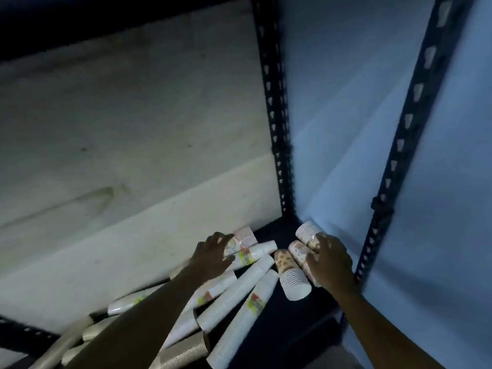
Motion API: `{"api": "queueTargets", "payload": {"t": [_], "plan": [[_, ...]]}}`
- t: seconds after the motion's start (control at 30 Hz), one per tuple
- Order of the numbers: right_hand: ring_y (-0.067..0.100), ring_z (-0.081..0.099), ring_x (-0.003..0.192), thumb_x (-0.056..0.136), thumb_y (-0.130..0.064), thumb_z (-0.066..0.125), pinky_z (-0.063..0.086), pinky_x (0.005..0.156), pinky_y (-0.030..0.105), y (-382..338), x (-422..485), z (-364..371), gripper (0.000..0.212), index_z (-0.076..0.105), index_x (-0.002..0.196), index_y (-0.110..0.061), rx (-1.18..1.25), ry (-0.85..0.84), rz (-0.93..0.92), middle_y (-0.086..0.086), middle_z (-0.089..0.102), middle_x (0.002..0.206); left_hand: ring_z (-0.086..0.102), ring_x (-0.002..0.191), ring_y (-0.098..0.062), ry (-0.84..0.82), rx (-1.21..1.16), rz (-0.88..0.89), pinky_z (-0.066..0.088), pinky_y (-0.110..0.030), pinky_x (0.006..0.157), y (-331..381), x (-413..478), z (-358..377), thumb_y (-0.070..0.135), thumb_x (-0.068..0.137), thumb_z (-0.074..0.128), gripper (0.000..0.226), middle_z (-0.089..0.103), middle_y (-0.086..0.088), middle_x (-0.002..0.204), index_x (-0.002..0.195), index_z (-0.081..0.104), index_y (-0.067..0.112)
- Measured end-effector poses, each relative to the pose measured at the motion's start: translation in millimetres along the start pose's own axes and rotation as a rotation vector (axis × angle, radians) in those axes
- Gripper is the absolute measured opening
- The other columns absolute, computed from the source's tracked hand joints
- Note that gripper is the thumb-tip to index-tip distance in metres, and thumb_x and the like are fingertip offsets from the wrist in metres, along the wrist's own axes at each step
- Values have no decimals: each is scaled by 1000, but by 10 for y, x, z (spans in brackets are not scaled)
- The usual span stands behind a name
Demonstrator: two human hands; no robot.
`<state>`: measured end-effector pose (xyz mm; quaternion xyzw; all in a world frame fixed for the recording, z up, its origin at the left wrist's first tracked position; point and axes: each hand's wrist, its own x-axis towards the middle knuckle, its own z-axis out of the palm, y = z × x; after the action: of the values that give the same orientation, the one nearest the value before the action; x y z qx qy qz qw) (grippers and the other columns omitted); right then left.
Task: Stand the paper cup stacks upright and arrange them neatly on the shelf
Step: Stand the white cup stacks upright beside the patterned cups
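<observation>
Fingers (222, 237) of the left hand (211, 255) curl round a printed paper cup stack (241, 242) lying on its side at the far back of the dark shelf (279, 328). Over in the far right corner, the right hand (330, 262) drapes its fingers across two short stacks (306, 230); whether they grip cannot be told. More cup stacks (239, 310) lie toppled across the near left.

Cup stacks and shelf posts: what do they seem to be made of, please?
White cup stacks: probably paper, matte, with fine ridges from the nested rims and printed colour patches. Brown cup stacks: likely kraft paper, dull tan, also ridged. Shelf posts: seemingly painted metal, dark, with regular punched holes; the dim light leaves the finish uncertain.
</observation>
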<state>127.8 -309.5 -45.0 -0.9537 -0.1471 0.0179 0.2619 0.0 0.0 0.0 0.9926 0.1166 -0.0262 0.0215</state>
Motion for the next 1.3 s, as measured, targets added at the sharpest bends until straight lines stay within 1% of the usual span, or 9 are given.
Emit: {"api": "queueTargets", "payload": {"t": [0.17,0.37,0.53,0.7,0.83,0.93,1.07,1.17,1.3], "plan": [[32,35,143,94,-41,58,42,108,52,78,82,300,66,38,154,-20,-24,-15,64,9,38,156,53,127,-28,-57,-47,-24,47,-42,101,-125,391,276,41,97,59,68,40,-4,148,158,30,30],[36,39,129,93,-45,55,51,91,49,110,202,480,62,40,148,-20,-5,62,130,12,43,143,55,127,-29,-38,-52,-50,51,-43,99,-238,539,551,31,96,62,65,46,-5,141,155,35,27],[42,35,127,91,-36,60,44,98,47,9,339,509,56,46,138,-10,-7,64,253,20,36,140,44,131,-32,-6,-130,-86,47,-48,105,-248,626,684,26,93,67,65,43,-10,139,152,41,21],[41,44,117,92,-31,64,46,90,43,-174,394,449,37,52,126,-21,47,55,296,13,37,134,38,128,-37,91,-243,-23,40,-42,109,-219,661,692,17,87,72,51,45,-18,130,136,60,8],[42,46,118,90,-36,65,47,90,42,-150,431,490,51,47,132,-15,-6,63,286,20,40,135,49,113,-38,234,-307,2,43,-42,102,-180,675,643,7,79,76,35,53,-16,115,114,70,8],[39,43,124,91,-40,61,44,95,40,-125,498,510,52,48,129,-8,-73,28,309,24,47,132,59,110,-38,204,-309,11,41,-38,100,-168,680,716,17,83,76,41,60,-16,116,122,69,9],[41,45,124,92,-29,64,43,101,42,-146,562,486,45,46,130,-14,-58,-4,305,27,50,130,58,124,-37,126,-299,-29,38,-38,108,-192,708,807,31,91,72,61,60,-15,138,146,53,11],[41,59,111,93,-23,59,50,91,42,-174,583,492,40,44,130,-17,-6,11,303,22,54,125,59,118,-33,111,-342,-49,46,-39,103,-231,702,756,34,87,76,63,56,-11,133,145,55,19],[40,65,91,91,-24,64,57,77,42,-194,571,468,36,48,123,-20,95,118,209,12,38,121,62,99,-19,226,-450,-55,47,-27,82,-125,647,615,28,84,79,56,51,1,125,135,60,17]]}}
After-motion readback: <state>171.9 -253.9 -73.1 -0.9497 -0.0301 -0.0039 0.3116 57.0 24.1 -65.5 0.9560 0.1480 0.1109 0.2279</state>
